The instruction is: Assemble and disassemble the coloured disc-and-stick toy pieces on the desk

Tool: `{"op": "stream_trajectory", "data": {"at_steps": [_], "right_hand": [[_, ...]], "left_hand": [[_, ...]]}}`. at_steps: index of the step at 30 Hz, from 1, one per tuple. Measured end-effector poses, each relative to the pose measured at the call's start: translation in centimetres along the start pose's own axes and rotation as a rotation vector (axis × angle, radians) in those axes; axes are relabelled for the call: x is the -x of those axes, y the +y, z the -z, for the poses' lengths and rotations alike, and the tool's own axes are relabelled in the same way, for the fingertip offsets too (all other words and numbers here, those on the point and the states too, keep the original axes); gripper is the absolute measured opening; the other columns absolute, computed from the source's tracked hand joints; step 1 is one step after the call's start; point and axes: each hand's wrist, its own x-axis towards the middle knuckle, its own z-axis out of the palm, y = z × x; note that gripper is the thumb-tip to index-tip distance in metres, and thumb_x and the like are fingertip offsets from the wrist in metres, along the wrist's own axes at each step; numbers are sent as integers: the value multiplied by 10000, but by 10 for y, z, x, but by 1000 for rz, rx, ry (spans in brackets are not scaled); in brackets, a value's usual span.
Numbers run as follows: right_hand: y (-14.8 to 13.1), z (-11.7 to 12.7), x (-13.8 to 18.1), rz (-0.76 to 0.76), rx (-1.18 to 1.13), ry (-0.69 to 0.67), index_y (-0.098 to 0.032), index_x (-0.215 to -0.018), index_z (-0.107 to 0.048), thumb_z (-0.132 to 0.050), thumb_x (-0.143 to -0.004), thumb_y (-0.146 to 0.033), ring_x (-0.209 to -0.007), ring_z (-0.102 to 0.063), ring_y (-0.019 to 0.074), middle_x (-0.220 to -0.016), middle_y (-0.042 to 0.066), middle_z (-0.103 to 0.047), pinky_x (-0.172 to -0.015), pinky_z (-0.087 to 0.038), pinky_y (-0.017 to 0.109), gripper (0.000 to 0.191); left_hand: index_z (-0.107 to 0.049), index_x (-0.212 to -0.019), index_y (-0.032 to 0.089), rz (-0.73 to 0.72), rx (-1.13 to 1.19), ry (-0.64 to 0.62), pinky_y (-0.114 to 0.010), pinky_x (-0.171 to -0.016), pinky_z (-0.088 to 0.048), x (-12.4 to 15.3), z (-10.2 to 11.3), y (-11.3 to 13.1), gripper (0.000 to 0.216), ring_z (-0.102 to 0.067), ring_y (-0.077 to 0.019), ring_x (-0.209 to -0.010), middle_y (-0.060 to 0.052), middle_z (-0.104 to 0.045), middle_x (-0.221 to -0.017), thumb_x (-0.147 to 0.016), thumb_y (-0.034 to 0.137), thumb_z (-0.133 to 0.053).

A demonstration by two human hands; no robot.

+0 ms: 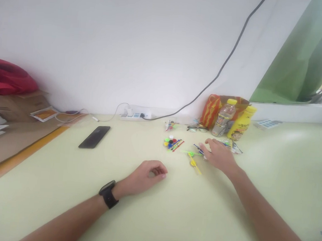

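Observation:
My left hand [148,176], with a black watch on its wrist, rests on the pale table [142,215]. Its fingers curl loosely, with a gap inside and nothing visible in them. Further right, my right hand [216,153] reaches over a dark blue plastic stick piece [198,149], thumb and fingers apart at its end; whether they touch it is unclear. A yellow stick with a round disc [193,162] and a green stick piece [189,153] lie just left of that hand. Between the hands, further back, is a pile of coloured discs [170,140] and thin sticks [176,146].
A black phone [94,137] lies at left. Toward the wall are a power strip [139,116], a small bag of parts [171,125], glasses [197,129], a clear bottle [224,118] and a yellow bottle [241,123]. Another packet [234,146] sits behind my right hand. Cardboard [11,140] fills the left edge.

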Motion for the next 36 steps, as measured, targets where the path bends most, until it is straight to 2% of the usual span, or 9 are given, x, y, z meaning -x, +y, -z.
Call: {"op": "stream_trajectory", "data": {"at_steps": [4, 7, 11, 14, 16, 23, 29, 32, 36], "right_hand": [[-9, -5, 8, 36, 22, -138, -214, -1196, -591, -338, -1053, -562, -1120, -643, 316, -1147, 132, -674, -814, -438, 381, 453], [-27, -5, 19, 172, -1, -222, -221, -1211, -568, -362, -1045, -584, -1038, -663, 289, -1156, 111, -653, -778, -438, 358, 449], [-48, -7, 30, 428, -36, -223, -208, -1162, -566, -403, -1063, -455, -988, -648, 250, -1126, 90, -646, -803, -437, 353, 312], [-54, -12, 32, 529, -56, -192, -218, -1176, -564, -419, -1068, -351, -1042, -622, 244, -1137, 81, -647, -839, -436, 352, 224], [-54, -15, 30, 549, -76, -187, -224, -1180, -559, -404, -1078, -325, -1052, -615, 235, -1139, 74, -649, -842, -438, 347, 211], [-48, -21, 21, 487, -80, -205, -227, -1122, -559, -377, -1091, -345, -1013, -629, 224, -1102, 63, -650, -807, -432, 337, 219], [-58, -16, 31, 524, -170, -258, -232, -1117, -569, -497, -1000, -215, -972, -642, 212, -1088, 37, -667, -785, -417, 318, 138], [-72, -13, 43, 588, -300, -252, -241, -1097, -580, -522, -1009, -270, -943, -644, 201, -1051, 27, -669, -774, -425, 309, 109], [-88, -7, 55, 653, -487, -245, -240, -1059, -589, -599, -986, -369, -915, -643, 187, -1030, 22, -674, -777, -456, 297, 148]], "left_hand": [[-715, -980, 199, -13, 4, 0, -333, -867, -565, 1, 0, 0, 190, -673, -191, -916, -62, -736, -1029, -966, 371, -634], [-702, -988, 197, -17, 7, 5, -333, -868, -563, 2, 0, 0, 190, -670, -189, -916, -62, -729, -1029, -969, 372, -631], [-624, -1154, 221, -22, 24, 71, -329, -855, -553, 3, -2, 0, 219, -646, -172, -889, -45, -691, -1014, -985, 359, -605], [-568, -1199, 241, -25, -44, 169, -333, -849, -529, 2, -1, -2, 248, -609, -171, -903, -36, -649, -1038, -980, 352, -608], [-555, -1218, 248, -27, -93, 199, -335, -853, -514, 2, -1, -3, 266, -591, -176, -928, -36, -629, -1060, -977, 345, -612], [-552, -1292, 271, -48, -149, 154, -355, -904, -500, 2, -1, -4, 315, -579, -187, -976, -40, -623, -1112, -984, 320, -601], [-549, -1325, 282, -78, -182, 177, -368, -915, -521, 3, -1, -6, 345, -596, -211, -1057, -65, -611, -1221, -986, 316, -599], [-537, -1373, 292, -107, -215, 200, -411, -1023, -503, 4, 0, -5, 401, -570, -243, -1200, -80, -581, -1341, -981, 326, -617], [-462, -1488, 301, -91, -248, 180, -493, -1224, -351, 5, 1, -5, 555, -408, -287, -1451, -93, -452, -1555, -973, 396, -648]]}}
